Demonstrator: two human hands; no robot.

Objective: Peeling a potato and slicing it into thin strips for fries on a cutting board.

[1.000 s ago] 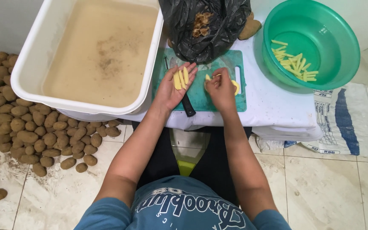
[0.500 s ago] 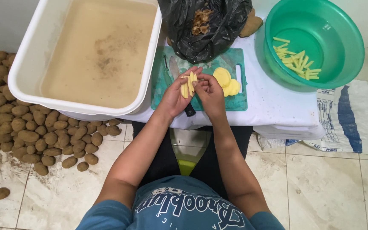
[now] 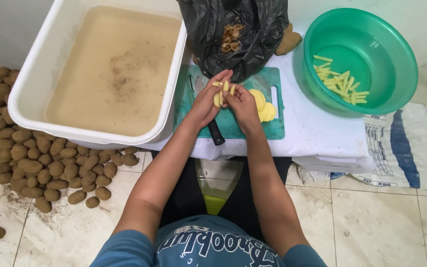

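Nearest the camera, both forearms ran up from the blue shirt to the green board (image 3: 272,129), and the two hands met above it. A second earlier they had been apart, the left hand (image 3: 204,103) lying open with a few potato sticks (image 3: 222,92) on its palm while the right hand (image 3: 243,105) picked at the board; now the left was cupped around the sticks and the right pinched their tops, squaring them into one bundle held clear of the board. By my reading the cut pieces had been gathered up and were in hand, no longer loose. The knife (image 3: 215,132) lay untouched beneath the left wrist, handle toward the person. The yellow slices (image 3: 263,105) sat uncut just right of the hands. To the left the potatoes (image 3: 35,158) were heaped on the floor. Farther off stood the white tub (image 3: 100,74) of cloudy water, the black bag (image 3: 238,34) with peels, and the green basin (image 3: 361,54) holding more sticks, well apart from the hands.
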